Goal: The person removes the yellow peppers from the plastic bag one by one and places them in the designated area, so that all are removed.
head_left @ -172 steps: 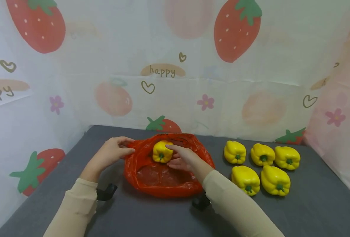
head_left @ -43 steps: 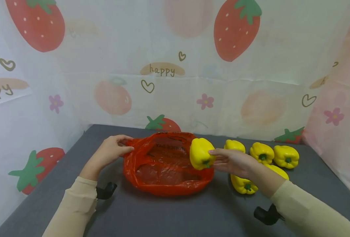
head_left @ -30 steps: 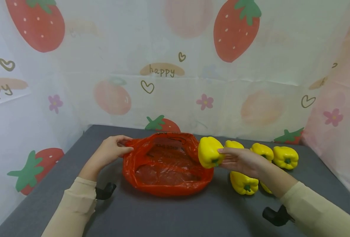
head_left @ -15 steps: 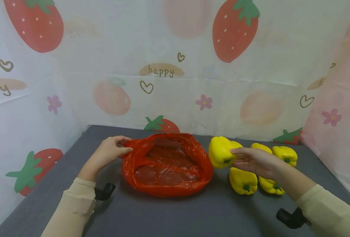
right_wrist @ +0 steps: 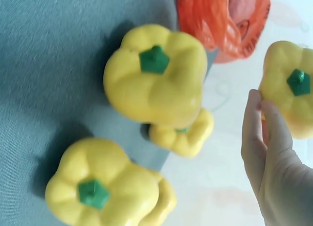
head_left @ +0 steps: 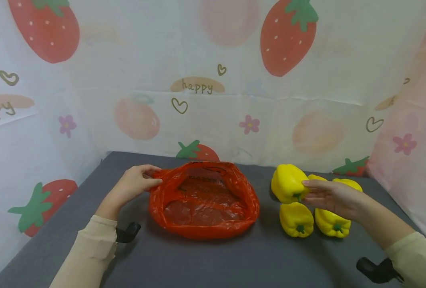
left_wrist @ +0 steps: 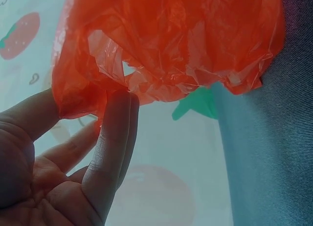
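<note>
My left hand [head_left: 135,182] holds the left edge of a red plastic bag [head_left: 207,232] that lies with its mouth spread toward me. The left wrist view shows thumb and fingers at the thin plastic [left_wrist: 171,45]. No pepper shows inside the bag. To its right, my right hand [head_left: 337,198] grips a yellow bell pepper [head_left: 288,182], thumb on the near side, green stem facing me. In the right wrist view this held pepper [right_wrist: 288,103] is apart from the table. Below stand two more yellow bell peppers, one at left [head_left: 296,221] and another [head_left: 332,225] beside it.
Behind the right hand, further yellow peppers [head_left: 348,183] are partly covered. Grey cloth [head_left: 198,264] covers the table, and a strawberry-print curtain [head_left: 213,120] closes off the back and sides. A black wrist mount [head_left: 376,271] hangs under the right sleeve.
Several seconds ago one pepper was inside the bag with my right hand at it. My right hand has since carried it out and rightward, over the other peppers. My left hand has stayed put.
</note>
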`<state>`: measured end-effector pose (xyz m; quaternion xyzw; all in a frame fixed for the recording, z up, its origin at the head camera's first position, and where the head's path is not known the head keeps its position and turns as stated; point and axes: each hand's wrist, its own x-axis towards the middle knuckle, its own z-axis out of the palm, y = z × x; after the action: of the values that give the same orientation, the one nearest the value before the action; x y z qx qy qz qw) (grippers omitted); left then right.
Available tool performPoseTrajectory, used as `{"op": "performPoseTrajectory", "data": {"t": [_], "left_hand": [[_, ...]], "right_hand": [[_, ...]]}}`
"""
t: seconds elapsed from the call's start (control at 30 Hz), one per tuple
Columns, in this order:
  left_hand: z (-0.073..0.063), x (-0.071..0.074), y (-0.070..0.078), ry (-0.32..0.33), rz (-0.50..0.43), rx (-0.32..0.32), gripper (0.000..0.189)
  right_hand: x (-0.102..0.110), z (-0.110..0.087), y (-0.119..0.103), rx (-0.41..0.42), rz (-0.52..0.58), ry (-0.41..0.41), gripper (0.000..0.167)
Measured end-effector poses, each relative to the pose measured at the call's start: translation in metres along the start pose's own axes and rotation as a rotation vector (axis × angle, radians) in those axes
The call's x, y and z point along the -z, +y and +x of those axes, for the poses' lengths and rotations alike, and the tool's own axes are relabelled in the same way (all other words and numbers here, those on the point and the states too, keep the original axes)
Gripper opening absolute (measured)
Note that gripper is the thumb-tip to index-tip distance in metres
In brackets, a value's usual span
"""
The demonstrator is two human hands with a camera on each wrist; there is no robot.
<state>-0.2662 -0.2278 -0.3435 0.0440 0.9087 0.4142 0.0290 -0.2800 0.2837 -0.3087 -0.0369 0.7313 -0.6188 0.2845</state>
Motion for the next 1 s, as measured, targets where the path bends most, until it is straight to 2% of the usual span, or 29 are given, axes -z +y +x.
{"op": "performPoseTrajectory", "data": {"t": [0.07,0.2,0.3,0.47,0.53,0.57,0.7,0.77,0.93,1.0], "left_hand": [[0.000,0.000,0.001,-0.001,-0.002,0.001,0.049],[0.000,0.000,0.001,0.000,-0.006,0.006,0.049],[0.000,0.000,0.001,0.001,-0.009,0.007,0.049],[0.001,0.001,0.000,0.000,-0.012,0.005,0.049],[0.001,0.001,-0.001,0.000,-0.016,0.007,0.049],[0.001,0.001,-0.001,0.001,-0.015,0.008,0.049],[0.002,0.001,-0.002,0.002,-0.019,0.012,0.049],[0.002,0.001,-0.002,0.004,-0.016,0.013,0.049],[0.001,0.002,-0.001,0.008,-0.015,0.015,0.049],[0.000,0.002,-0.001,0.007,-0.016,0.017,0.049]], "right_hand": [[0.007,-0.003,0.001,-0.008,0.004,0.020,0.025],[0.018,-0.007,0.001,-0.021,-0.034,0.058,0.057],[0.027,-0.010,0.003,-0.026,-0.077,0.063,0.073],[0.040,-0.016,0.008,-0.028,-0.089,0.056,0.079],[0.046,-0.019,0.011,-0.017,-0.072,0.054,0.078],[0.049,-0.021,0.012,-0.011,-0.055,0.057,0.071],[0.063,-0.029,0.017,0.000,0.029,0.075,0.029],[0.069,-0.033,0.019,-0.002,0.065,0.086,0.016],[0.077,-0.038,0.020,-0.018,0.029,0.114,0.033],[0.080,-0.041,0.021,-0.024,0.027,0.129,0.027]]}}
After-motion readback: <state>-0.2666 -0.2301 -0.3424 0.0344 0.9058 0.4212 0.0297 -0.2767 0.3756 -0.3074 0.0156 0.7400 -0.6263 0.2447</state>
